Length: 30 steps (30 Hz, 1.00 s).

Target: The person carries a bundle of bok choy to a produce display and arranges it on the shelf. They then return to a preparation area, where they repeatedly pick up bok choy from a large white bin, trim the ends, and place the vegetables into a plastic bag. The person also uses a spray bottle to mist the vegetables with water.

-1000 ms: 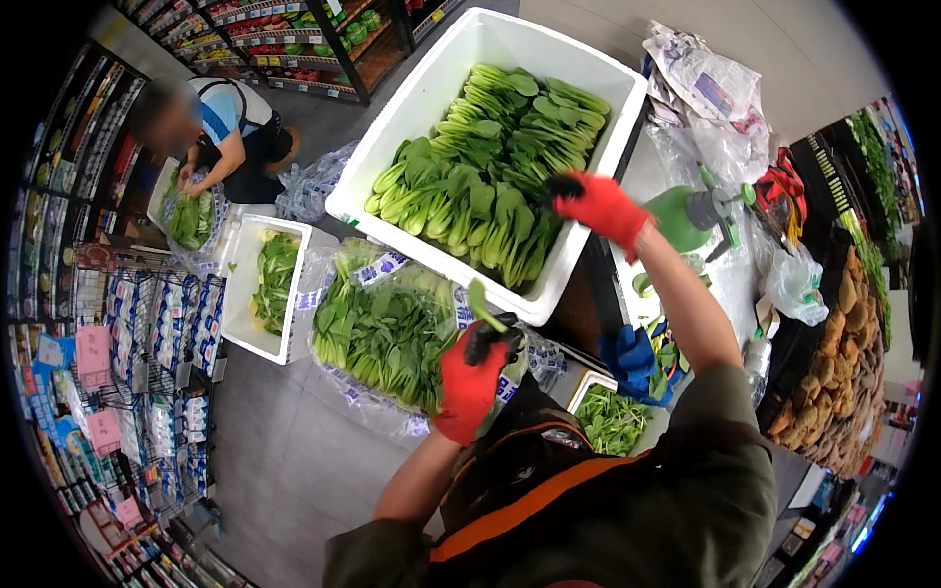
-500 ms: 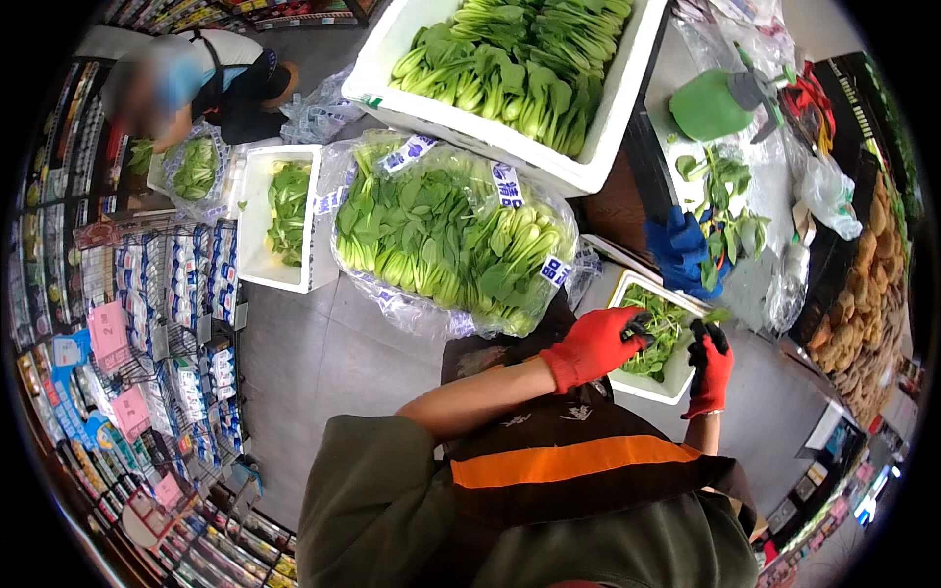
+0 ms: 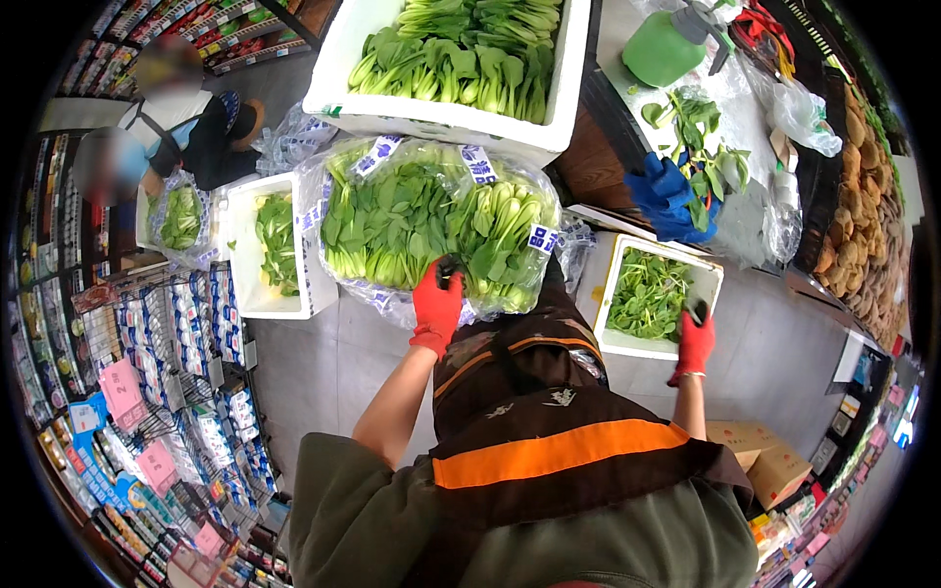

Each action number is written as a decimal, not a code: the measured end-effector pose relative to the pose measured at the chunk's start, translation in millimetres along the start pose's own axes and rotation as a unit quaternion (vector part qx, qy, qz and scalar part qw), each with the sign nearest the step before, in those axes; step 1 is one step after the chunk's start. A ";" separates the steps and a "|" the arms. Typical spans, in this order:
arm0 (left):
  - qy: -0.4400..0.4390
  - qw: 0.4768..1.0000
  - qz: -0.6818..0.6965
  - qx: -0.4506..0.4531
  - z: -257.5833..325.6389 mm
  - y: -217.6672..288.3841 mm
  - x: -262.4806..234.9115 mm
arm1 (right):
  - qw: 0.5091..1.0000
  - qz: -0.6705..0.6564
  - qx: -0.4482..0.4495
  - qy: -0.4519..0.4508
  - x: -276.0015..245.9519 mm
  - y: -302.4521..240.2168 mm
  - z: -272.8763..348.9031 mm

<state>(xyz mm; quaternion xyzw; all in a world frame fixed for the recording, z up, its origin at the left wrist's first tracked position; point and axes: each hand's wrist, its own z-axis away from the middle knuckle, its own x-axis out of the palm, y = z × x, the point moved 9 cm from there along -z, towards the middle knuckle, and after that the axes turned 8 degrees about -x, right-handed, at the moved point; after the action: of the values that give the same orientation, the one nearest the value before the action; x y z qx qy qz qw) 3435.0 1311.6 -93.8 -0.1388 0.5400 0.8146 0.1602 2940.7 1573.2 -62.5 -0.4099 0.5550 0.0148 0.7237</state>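
Note:
Both my hands wear red gloves with black fingers. My left hand (image 3: 438, 306) is at the near edge of an opened clear plastic bag (image 3: 392, 304) packed with green bok choy (image 3: 392, 220). Its fingers are curled together over the stalks, and what lies in them is hidden. At the right, my right hand (image 3: 695, 340) is by the near right corner of a white foam box (image 3: 635, 348). Its fingertips are smeared by motion, so their grip does not show. Loose green leaves (image 3: 647, 294) fill the bottom of that box.
A large foam box (image 3: 431, 116) of bok choy stands ahead. Another foam box (image 3: 270, 304) with some leaves is at the left. Blue gloves (image 3: 667, 201) and a green spray bottle (image 3: 659, 49) rest on the counter. Two people (image 3: 181, 113) crouch at the far left.
My left hand has moved left from the small box to the bagged bok choy. My right hand has shifted slightly down and left. The view has shifted, and a second person shows at the far left.

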 end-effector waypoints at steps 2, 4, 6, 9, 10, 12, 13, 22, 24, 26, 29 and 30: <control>0.018 0.996 0.087 0.014 -9.1 -25.5 6.1 | 0.981 -0.079 -0.138 -0.111 52.5 -127.0 11.1; 0.003 0.998 0.065 0.012 -6.6 -26.1 13.6 | 0.927 -0.159 -0.228 -0.253 109.4 -226.9 31.7; 0.001 1.000 -0.023 0.015 0.2 -25.9 18.3 | 0.882 -0.087 -0.386 -0.257 156.5 -293.5 45.5; -0.008 0.978 -0.204 0.038 20.0 -26.1 25.4 | 0.811 -0.004 -0.496 -0.311 231.0 -329.9 47.9; -0.012 0.972 -0.231 0.045 27.8 -32.9 26.6 | 0.787 0.089 -0.528 -0.306 250.5 -330.3 45.0; -0.058 0.965 -0.255 0.015 40.0 -41.0 29.1 | 0.718 0.274 -0.573 -0.284 278.0 -329.9 41.0; -0.056 0.964 -0.258 0.017 44.7 -41.2 27.2 | 0.682 0.308 -0.592 -0.299 284.4 -328.8 42.3; -0.096 0.955 -0.281 -0.003 60.4 -43.5 26.6 | 0.540 0.428 -0.632 -0.355 284.8 -326.5 47.8; -0.096 0.959 -0.267 -0.011 57.9 -44.9 23.3 | 0.519 0.420 -0.656 -0.352 282.6 -331.5 50.7; -0.096 0.964 -0.249 -0.015 58.3 -45.7 20.2 | 0.499 0.392 -0.701 -0.327 276.7 -332.4 52.1; -0.087 0.971 -0.222 -0.017 58.2 -45.9 16.4 | 0.489 0.399 -0.673 -0.384 280.9 -333.0 52.3; -0.084 0.973 -0.216 -0.018 59.5 -46.9 15.2 | 0.478 0.391 -0.688 -0.381 281.4 -334.2 56.0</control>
<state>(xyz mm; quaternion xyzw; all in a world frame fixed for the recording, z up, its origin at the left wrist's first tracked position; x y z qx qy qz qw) 3437.3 1385.5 -116.5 -0.1864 0.4673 0.7789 0.3744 3252.2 1263.5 -96.5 -0.4709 0.1397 0.8281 0.2700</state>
